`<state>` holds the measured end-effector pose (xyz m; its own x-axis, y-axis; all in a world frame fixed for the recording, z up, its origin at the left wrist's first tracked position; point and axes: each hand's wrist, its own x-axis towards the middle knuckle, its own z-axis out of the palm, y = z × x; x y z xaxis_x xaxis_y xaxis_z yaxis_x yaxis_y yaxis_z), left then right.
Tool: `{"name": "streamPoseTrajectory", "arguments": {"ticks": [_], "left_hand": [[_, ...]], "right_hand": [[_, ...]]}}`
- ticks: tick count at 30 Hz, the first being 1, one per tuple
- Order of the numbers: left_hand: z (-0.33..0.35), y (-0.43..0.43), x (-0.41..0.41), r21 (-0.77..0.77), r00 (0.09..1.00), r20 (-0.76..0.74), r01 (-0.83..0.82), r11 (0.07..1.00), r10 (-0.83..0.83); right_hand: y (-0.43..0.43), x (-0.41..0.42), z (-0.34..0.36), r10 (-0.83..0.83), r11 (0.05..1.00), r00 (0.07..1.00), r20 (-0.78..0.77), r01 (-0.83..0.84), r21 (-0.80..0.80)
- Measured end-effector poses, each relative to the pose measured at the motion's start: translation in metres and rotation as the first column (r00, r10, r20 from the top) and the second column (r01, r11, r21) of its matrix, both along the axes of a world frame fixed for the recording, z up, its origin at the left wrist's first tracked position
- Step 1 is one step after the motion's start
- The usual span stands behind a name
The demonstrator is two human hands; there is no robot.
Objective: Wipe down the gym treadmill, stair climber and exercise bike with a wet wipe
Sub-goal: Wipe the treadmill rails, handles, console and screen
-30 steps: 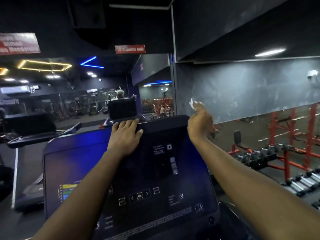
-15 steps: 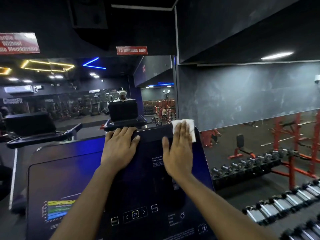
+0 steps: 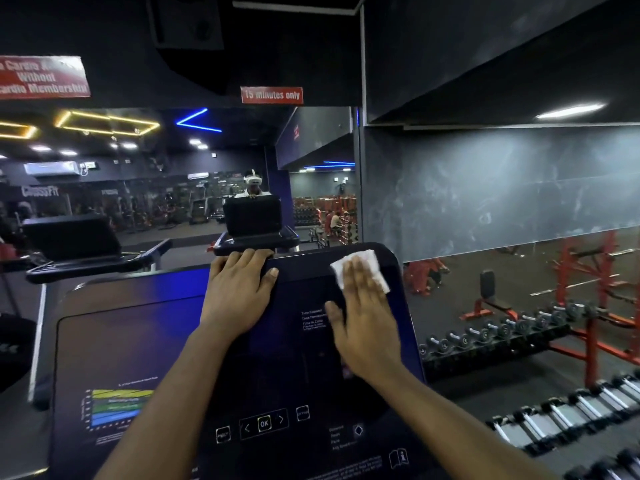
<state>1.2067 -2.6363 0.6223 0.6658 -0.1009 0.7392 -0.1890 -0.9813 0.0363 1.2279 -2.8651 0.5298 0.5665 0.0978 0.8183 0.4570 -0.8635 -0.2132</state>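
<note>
A dark console panel (image 3: 131, 344) of a cardio machine fills the lower middle, with a coloured chart at its lower left and an OK button row near the bottom. My left hand (image 3: 239, 292) lies on the panel's top edge, fingers curled over the rim. My right hand (image 3: 363, 320) lies flat with straight fingers on a white wet wipe (image 3: 372, 263), pressing it against the panel's upper right corner. Part of the wipe shows beyond my fingertips.
A mirror wall ahead reflects the gym, another treadmill console (image 3: 72, 237) at the left and a person behind a machine. To the right stand dumbbell racks (image 3: 498, 337) and red weight frames (image 3: 595, 271). A red "15 minutes only" sign (image 3: 272, 95) hangs above.
My right hand came down from the air with the wipe, flattened onto the console top and slid right toward the upper right corner. My left hand stayed on the top edge.
</note>
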Motion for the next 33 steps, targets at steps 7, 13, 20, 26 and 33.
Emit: {"name": "streamPoseTrajectory", "arguments": {"ticks": [7, 13, 20, 26, 33], "left_hand": [[0.006, 0.005, -0.005, -0.006, 0.998, -0.054, 0.031, 1.000, -0.031], [0.009, 0.026, -0.018, -0.007, 0.994, -0.088, 0.065, 0.998, -0.065], [0.011, 0.046, -0.025, 0.011, 0.989, -0.118, -0.088, 0.996, 0.089], [0.009, 0.049, -0.023, 0.038, 0.991, -0.101, -0.088, 0.995, 0.091], [0.011, 0.052, -0.026, 0.062, 0.990, -0.131, -0.042, 0.997, 0.050]], "right_hand": [[0.039, -0.003, 0.024, 0.001, 0.989, 0.999, -0.052, 0.007, 0.147], [-0.003, 0.004, 0.012, -0.140, 0.971, 0.986, -0.090, 0.154, 0.184], [0.039, -0.017, 0.000, 0.071, 0.997, 0.997, -0.013, -0.071, -0.036], [0.060, -0.006, 0.048, -0.102, 0.917, 0.978, -0.184, 0.164, 0.362], [0.047, -0.018, 0.006, -0.020, 1.000, 0.999, -0.035, 0.020, -0.004]]}}
